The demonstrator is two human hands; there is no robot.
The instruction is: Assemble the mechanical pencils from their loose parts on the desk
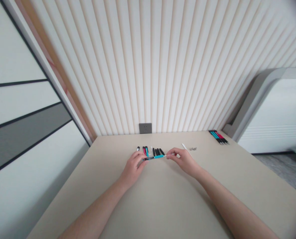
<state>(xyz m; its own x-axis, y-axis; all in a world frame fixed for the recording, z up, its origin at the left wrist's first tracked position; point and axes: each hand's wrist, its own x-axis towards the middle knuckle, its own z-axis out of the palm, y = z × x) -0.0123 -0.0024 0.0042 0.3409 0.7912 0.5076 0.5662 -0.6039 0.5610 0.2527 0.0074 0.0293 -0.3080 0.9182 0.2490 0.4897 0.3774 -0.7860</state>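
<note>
The pen [159,156] is spanning the gap between the two hands above the table [157,199], its long axis running left to right and tilting slightly, so that its right end is sitting a little higher in the view. Its black section, bearing pale print, is facing the left hand [134,164]; its turquoise section is following to the right, and a thin pale end is pointing at the right hand [181,158].

The left hand is pinching the black end between thumb and fingers, the pen projecting rightward from the grip. The right hand is pinching the thin pale end between thumb and fingertip, its other fingers curling loosely.

Just beyond the pen, four black cylindrical parts [158,151] are lying side by side. To their left, a red barrel [144,150] and a blue barrel [147,151] are lying next to each other, with a black-and-white part [138,148] farther left. Beyond the right hand, a slim white strip [184,146] is lying near small greyish pieces [193,149], too small to identify. At the far right corner, a row of turquoise, red and black pens [219,137] is resting on the smooth beige tabletop, and a ribbed pale wall panel [148,66] is rising behind
</note>
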